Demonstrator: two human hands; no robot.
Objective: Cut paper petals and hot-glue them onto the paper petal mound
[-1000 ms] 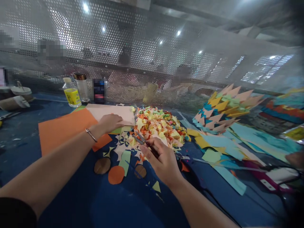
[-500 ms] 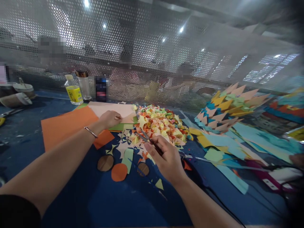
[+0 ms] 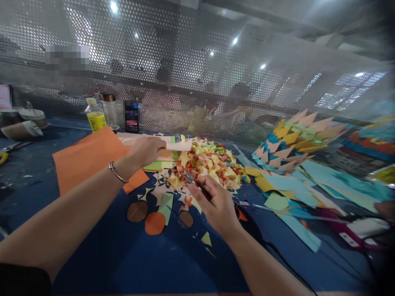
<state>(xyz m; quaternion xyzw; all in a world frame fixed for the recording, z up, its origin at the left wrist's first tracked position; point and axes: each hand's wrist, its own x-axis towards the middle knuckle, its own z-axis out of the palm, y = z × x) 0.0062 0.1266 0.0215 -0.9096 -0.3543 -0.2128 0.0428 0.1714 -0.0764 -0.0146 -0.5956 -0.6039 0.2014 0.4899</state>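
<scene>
My left hand point(image 3: 147, 150) pinches the edge of a pale pink paper sheet point(image 3: 182, 144) and lifts it off the stack, with an orange sheet point(image 3: 88, 158) and a green sheet point(image 3: 156, 165) beneath. A bracelet circles that wrist. My right hand point(image 3: 214, 203) is closed around small scissors point(image 3: 189, 176), whose blades point toward a heap of folded coloured paper pieces point(image 3: 212, 162). Paper offcuts and star shapes point(image 3: 166, 191) lie on the blue table point(image 3: 138, 259) between my hands.
Orange and brown paper discs point(image 3: 154, 222) lie near my forearms. A stack of pointed paper shapes point(image 3: 293, 137) and blue and green sheets point(image 3: 296, 187) fill the right side. A yellow-labelled bottle point(image 3: 95, 118), a glass jar point(image 3: 109, 110) and a perforated metal screen point(image 3: 185, 74) stand behind.
My left hand has gripped the pink sheet's edge and raised it off the stack. The orange sheet has tilted up with it. My right hand has barely moved with the scissors.
</scene>
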